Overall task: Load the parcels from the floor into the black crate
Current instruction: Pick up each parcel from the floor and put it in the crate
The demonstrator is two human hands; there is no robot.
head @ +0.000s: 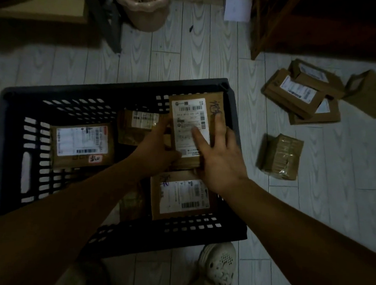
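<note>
Parcel (pixel 185 120) beside black crate's (pixel 120 87) right wall: left grip (pixel 158 147) clutches its left edge, right grip (pixel 219 159) presses flat, fingers straight.

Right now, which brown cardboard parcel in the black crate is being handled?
The brown parcel in the black crate's far-right corner: left hand and right hand touch it alone.

Free gap between parcels (pixel 81 144) in crate (pixel 120 87)
</note>
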